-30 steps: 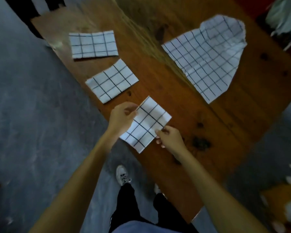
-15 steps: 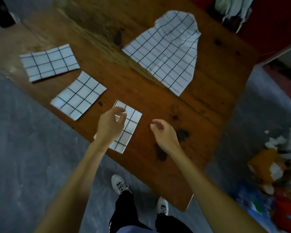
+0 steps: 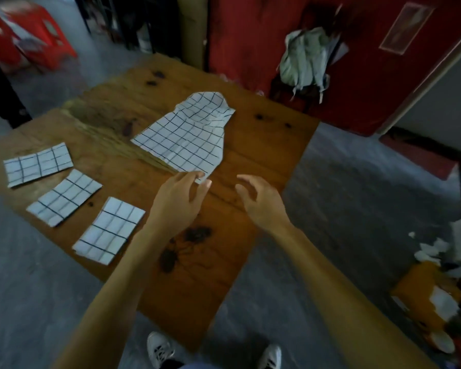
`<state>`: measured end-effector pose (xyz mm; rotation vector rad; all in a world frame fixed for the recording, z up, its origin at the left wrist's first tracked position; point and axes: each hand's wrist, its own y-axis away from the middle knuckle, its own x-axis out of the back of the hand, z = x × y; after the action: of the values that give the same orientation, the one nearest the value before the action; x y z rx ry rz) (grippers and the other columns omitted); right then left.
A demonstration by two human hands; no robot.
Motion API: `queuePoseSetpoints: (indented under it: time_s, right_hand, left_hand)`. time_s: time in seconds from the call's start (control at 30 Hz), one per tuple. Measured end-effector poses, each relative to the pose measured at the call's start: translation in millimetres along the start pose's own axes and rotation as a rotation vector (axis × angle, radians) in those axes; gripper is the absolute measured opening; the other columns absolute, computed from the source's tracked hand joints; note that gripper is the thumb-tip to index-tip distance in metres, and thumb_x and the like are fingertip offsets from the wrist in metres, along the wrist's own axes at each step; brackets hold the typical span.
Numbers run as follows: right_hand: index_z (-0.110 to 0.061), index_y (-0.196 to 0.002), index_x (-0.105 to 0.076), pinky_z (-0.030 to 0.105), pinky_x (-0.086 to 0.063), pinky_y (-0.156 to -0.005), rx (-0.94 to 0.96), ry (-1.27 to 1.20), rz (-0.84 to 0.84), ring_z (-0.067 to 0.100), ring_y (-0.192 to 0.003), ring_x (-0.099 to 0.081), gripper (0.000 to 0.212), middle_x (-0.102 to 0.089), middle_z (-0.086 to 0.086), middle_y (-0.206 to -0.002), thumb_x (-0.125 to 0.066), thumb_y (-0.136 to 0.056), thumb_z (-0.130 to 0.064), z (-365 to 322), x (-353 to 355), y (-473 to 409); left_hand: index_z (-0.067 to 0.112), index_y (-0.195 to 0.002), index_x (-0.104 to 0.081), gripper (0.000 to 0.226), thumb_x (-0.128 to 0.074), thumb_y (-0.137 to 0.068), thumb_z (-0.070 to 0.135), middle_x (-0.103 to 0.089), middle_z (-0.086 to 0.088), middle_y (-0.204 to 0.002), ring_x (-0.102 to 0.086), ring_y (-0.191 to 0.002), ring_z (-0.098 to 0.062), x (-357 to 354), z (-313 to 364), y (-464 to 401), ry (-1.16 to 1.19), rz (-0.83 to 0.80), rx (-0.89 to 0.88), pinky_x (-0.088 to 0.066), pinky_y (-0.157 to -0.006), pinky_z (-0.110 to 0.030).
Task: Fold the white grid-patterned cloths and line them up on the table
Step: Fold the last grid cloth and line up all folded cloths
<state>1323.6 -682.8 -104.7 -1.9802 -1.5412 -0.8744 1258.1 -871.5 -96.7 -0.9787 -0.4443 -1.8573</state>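
Unfolded grid-patterned cloth (image 3: pixel 186 139) lies crumpled mid-table, far of three folded cloths (image 3: pixel 109 230) lined up at left. Left hand (image 3: pixel 177 203) open, fingertips at its near corner; right hand (image 3: pixel 261 201) open, empty. Judged light, limp; take by near corners.

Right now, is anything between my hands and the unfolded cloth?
Nothing visible. The left hand already reaches the near corner of the unfolded cloth, and only bare table lies between it and the open right hand.
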Motion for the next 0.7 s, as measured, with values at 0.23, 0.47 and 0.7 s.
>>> queuePoseSetpoints:
  time_s: [0.23,0.47,0.7]
  right_hand:
    - [-0.021,-0.136,-0.052,0.027,-0.033,-0.108,0.151,0.008,0.045,0.015,-0.130,-0.046,0.042,-0.051,-0.001,-0.140,-0.048,-0.099,-0.040,70,148,27]
    - [-0.022,-0.138,-0.050,0.020,-0.030,-0.102,0.257,-0.010,0.088,0.014,-0.130,-0.045,0.043,-0.050,-0.001,-0.141,-0.047,-0.099,-0.041,98,267,6]
    - [-0.021,-0.138,-0.050,0.023,-0.032,-0.103,0.323,0.026,0.124,0.014,-0.130,-0.045,0.045,-0.050,0.000,-0.142,-0.048,-0.099,-0.041,128,324,-39]
  left_hand:
    - [0.022,-0.133,-0.048,0.059,-0.029,-0.092,0.060,-0.055,-0.002,-0.132,-0.051,-0.121,-0.019,-46,165,-4,-0.128,0.042,-0.008,-0.042,-0.101,-0.039]
    - [0.021,-0.138,-0.043,0.063,-0.025,-0.092,0.059,-0.052,-0.002,-0.136,-0.048,-0.124,-0.018,-46,283,-48,-0.209,0.106,-0.088,-0.040,-0.104,-0.042]
    - [0.050,-0.107,-0.047,0.059,-0.043,-0.065,0.091,-0.060,0.014,-0.106,-0.059,-0.103,-0.019,-249,71,-290,-0.073,-0.042,-0.134,-0.036,-0.086,-0.035]
